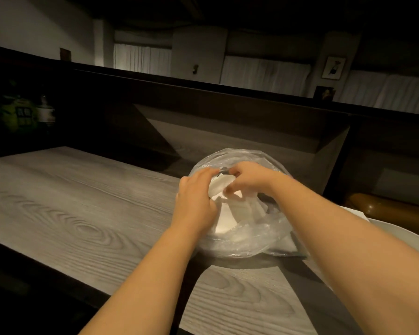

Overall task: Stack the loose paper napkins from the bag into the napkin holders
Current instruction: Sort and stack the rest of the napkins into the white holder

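The clear, crumpled plastic bag (239, 228) lay on the grey wood-grain desk (70, 201), near its right end, with its mouth turned up and away from the person. Inside it the loose white paper napkins (224, 220) showed as a pile of folded sheets, and both hands were already at this pile — so the napkins lay directly under and between the hands, not to one side. The left hand (195, 201) came in from the near-left and rested over the left edge of the pile, its fingers bent downward onto the paper. The right hand (248, 178) reached across from the right, a little farther from the person, with its fingers curled around the upper edge of a bunch of napkins. The two hands were almost touching at the fingertips.

The grip of the right hand seemed closed on the napkins; for the left hand, I could not tell with certainty whether it pinched the paper or only pressed on it, because the fingertips were hidden. No napkin holder was in view, so the bunch would probably need to be lifted up and out through the mouth of the bag first — the thin plastic may cling and rise with it.
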Motion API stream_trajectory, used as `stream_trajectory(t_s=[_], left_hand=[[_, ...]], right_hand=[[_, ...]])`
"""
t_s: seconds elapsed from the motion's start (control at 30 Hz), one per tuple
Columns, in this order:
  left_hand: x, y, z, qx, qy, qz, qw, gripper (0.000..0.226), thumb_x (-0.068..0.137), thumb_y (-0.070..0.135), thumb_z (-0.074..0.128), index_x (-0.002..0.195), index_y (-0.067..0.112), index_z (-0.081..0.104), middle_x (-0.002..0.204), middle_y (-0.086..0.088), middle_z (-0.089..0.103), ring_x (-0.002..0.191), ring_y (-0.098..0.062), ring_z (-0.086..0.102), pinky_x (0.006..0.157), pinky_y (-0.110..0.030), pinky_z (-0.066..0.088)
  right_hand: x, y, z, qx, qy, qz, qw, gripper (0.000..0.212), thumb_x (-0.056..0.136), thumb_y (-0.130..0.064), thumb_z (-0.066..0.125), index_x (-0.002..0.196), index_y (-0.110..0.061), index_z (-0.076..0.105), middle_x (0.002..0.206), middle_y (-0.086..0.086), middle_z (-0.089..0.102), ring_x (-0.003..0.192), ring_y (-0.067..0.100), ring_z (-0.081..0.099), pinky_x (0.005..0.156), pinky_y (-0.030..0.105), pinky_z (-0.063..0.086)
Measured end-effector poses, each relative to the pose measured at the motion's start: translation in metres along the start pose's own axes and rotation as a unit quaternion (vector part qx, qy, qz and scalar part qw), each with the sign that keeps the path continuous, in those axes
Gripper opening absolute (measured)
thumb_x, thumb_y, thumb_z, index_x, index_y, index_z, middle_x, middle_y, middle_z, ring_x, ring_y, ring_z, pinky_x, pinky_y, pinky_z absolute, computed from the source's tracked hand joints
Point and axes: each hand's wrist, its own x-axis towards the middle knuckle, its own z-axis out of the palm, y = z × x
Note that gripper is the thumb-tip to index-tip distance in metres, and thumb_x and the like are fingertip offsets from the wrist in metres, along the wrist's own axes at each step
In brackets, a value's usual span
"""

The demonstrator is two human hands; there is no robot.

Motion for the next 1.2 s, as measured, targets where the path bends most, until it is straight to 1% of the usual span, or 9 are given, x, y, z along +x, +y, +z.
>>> stream_trajectory(t_s=[0.13, 0.27, 0.37, 0.53, 0.6, 0.73, 0.97, 1.1, 1.2], left_hand=[[0.001, -0.003, 0.002, -0.008, 0.017, 0.006, 1.0, 0.062, 0.087, -0.009, 0.044, 0.138, 0.027, 0.049, 0.145, 0.009, 0.043, 0.131, -0.016, 0.031, 0.105, -0.032, 0.033], [0.0, -0.004, 0.006, -0.026, 0.045, 0.002, 0.999, 0.061, 0.084, -0.012, 0.042, 0.133, 0.023, 0.051, 0.141, 0.005, 0.045, 0.126, -0.017, 0.033, 0.098, -0.027, 0.032], [-0.001, -0.004, 0.006, -0.047, 0.06, 0.003, 0.997, 0.059, 0.082, -0.012, 0.041, 0.129, 0.02, 0.053, 0.135, 0.004, 0.048, 0.121, -0.018, 0.037, 0.099, -0.031, 0.038], [-0.002, -0.004, 0.006, -0.064, 0.074, 0.019, 0.995, 0.05, 0.083, -0.01, 0.043, 0.123, 0.018, 0.055, 0.126, 0.006, 0.05, 0.115, -0.015, 0.04, 0.096, -0.032, 0.04], [-0.002, -0.003, 0.007, -0.069, 0.074, 0.021, 0.995, 0.047, 0.084, -0.009, 0.043, 0.12, 0.019, 0.055, 0.124, 0.007, 0.05, 0.113, -0.013, 0.04, 0.094, -0.027, 0.039], [-0.002, -0.004, 0.007, -0.068, 0.075, 0.02, 0.995, 0.043, 0.084, -0.006, 0.045, 0.116, 0.022, 0.054, 0.116, 0.012, 0.046, 0.11, -0.011, 0.04, 0.095, -0.031, 0.041], [0.0, -0.005, 0.006, -0.083, 0.108, 0.016, 0.991, 0.035, 0.084, 0.011, 0.043, 0.116, 0.018, 0.053, 0.11, 0.013, 0.043, 0.105, -0.011, 0.04, 0.093, -0.041, 0.044], [-0.002, -0.004, 0.005, -0.119, 0.126, 0.02, 0.985, 0.035, 0.085, 0.027, 0.04, 0.118, 0.02, 0.051, 0.111, 0.011, 0.045, 0.105, -0.012, 0.044, 0.088, -0.031, 0.043], [-0.003, -0.005, 0.004, -0.175, 0.145, 0.022, 0.974, 0.025, 0.091, 0.033, 0.039, 0.114, 0.025, 0.045, 0.113, 0.004, 0.048, 0.097, -0.013, 0.052, 0.079, -0.022, 0.043]], right_hand=[[-0.001, 0.0, -0.009, 0.0, -0.06, 0.064, 0.996, 0.038, 0.075, -0.051, 0.076, 0.093, -0.018, 0.07, 0.093, 0.004, 0.065, 0.079, 0.021, 0.061, 0.067, 0.034, 0.049], [-0.001, -0.006, -0.003, 0.063, 0.008, 0.057, 0.996, 0.047, 0.087, -0.051, 0.066, 0.123, -0.021, 0.064, 0.126, 0.001, 0.06, 0.11, 0.022, 0.057, 0.095, 0.038, 0.049], [-0.001, -0.017, 0.006, 0.088, 0.034, 0.095, 0.991, 0.061, 0.084, -0.056, 0.067, 0.132, -0.019, 0.059, 0.132, 0.004, 0.057, 0.12, 0.027, 0.054, 0.1, 0.039, 0.046], [0.003, -0.032, 0.013, 0.084, -0.024, 0.142, 0.986, 0.029, 0.087, -0.026, 0.072, 0.105, -0.004, 0.066, 0.106, 0.013, 0.067, 0.096, 0.028, 0.066, 0.086, 0.039, 0.055], [0.006, -0.034, 0.016, 0.108, -0.019, 0.113, 0.987, 0.028, 0.086, -0.018, 0.074, 0.107, 0.0, 0.067, 0.102, 0.013, 0.069, 0.092, 0.028, 0.068, 0.087, 0.041, 0.056], [0.005, -0.036, 0.012, 0.072, -0.012, 0.097, 0.993, 0.039, 0.078, -0.012, 0.08, 0.114, -0.007, 0.066, 0.089, 0.007, 0.068, 0.072, 0.021, 0.066, 0.059, 0.029, 0.053], [-0.015, -0.044, -0.011, 0.003, -0.053, 0.101, 0.993, 0.028, 0.08, -0.017, 0.076, 0.106, -0.009, 0.067, 0.102, 0.007, 0.063, 0.076, 0.021, 0.057, 0.068, 0.034, 0.047], [-0.027, -0.041, -0.014, 0.041, -0.033, 0.058, 0.997, 0.009, 0.081, -0.021, 0.071, 0.086, -0.018, 0.064, 0.088, 0.002, 0.06, 0.077, 0.018, 0.057, 0.058, 0.029, 0.044], [-0.038, -0.023, -0.021, 0.118, 0.013, 0.001, 0.993, 0.018, 0.084, -0.022, 0.07, 0.101, -0.015, 0.066, 0.098, 0.004, 0.068, 0.086, 0.022, 0.065, 0.069, 0.035, 0.056]])
